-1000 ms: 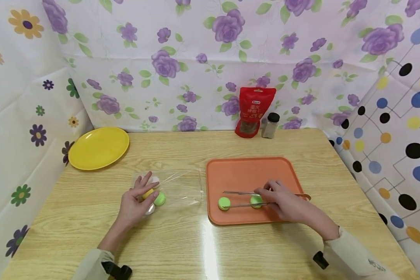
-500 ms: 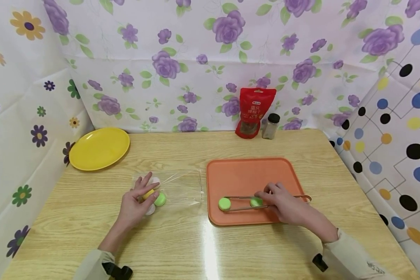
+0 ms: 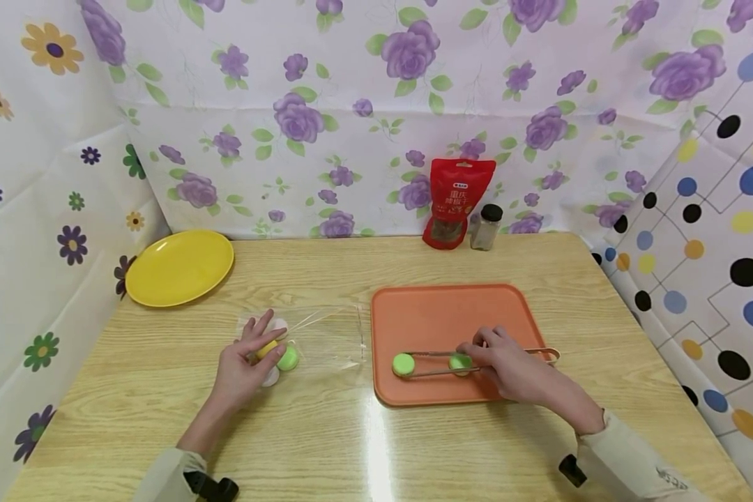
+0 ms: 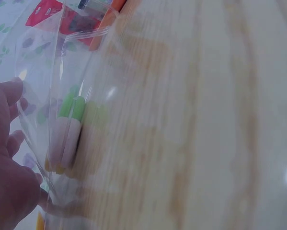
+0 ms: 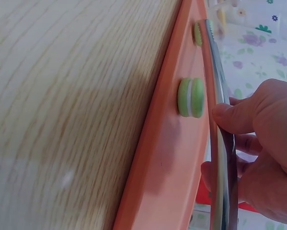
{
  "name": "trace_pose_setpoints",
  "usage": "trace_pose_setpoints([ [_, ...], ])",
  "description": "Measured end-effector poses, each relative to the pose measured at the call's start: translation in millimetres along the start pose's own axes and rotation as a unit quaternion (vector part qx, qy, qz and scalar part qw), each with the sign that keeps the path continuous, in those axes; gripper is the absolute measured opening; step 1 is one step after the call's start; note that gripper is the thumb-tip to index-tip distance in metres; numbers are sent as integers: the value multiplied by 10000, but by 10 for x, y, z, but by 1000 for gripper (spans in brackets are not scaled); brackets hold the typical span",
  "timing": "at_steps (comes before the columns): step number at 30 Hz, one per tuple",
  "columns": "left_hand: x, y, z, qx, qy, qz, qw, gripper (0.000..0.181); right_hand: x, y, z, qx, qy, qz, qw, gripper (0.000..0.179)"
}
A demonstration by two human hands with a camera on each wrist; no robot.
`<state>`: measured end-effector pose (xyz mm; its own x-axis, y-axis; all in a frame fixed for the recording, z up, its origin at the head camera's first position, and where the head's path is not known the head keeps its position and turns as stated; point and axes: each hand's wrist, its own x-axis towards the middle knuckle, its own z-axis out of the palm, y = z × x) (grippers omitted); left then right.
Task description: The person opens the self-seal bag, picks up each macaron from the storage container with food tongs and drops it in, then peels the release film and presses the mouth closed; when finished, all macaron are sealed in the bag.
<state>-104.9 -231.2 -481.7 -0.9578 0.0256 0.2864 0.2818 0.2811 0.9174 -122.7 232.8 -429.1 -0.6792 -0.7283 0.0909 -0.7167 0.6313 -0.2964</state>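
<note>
1. Metal tongs (image 5: 223,182): pinched in right hand (image 3: 514,366), tips flanking leftmost green macaron (image 3: 404,364) on orange tray (image 3: 439,307).
2. Second green macaron (image 5: 190,97): also on tray, between tong arms in head view.
3. Left hand (image 3: 241,369): fingers loosely spread over clear bag (image 3: 332,335) of macarons (image 3: 288,358).

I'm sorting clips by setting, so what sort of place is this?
Probably a staged tabletop workspace: creased patterned sheeting screens a wood-grain table on three sides, and an orange tray lies on it.
</note>
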Motion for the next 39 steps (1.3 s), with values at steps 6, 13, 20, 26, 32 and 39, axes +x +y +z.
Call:
trace_pose_setpoints([
  [6,-9,17,2,-10,-7,-4,10000,28,40,23,19,-57,209,-112,9997,44],
  [13,11,-17,1,8,-32,26,10000,28,137,11,38,-230,326,-80,9992,45],
  [20,6,3,4,-28,-4,93,10000,27,346,-64,75,-184,352,-68,9992,46],
  [26,0,24,8,-140,36,188,9997,27,625,-168,109,-52,350,-282,9990,42],
  [32,7,-1,7,-117,58,226,9997,28,981,-335,206,-159,158,-340,9992,41],
  [39,11,3,8,-58,61,304,9995,27,1348,-551,316,-430,-71,-312,9986,39],
])
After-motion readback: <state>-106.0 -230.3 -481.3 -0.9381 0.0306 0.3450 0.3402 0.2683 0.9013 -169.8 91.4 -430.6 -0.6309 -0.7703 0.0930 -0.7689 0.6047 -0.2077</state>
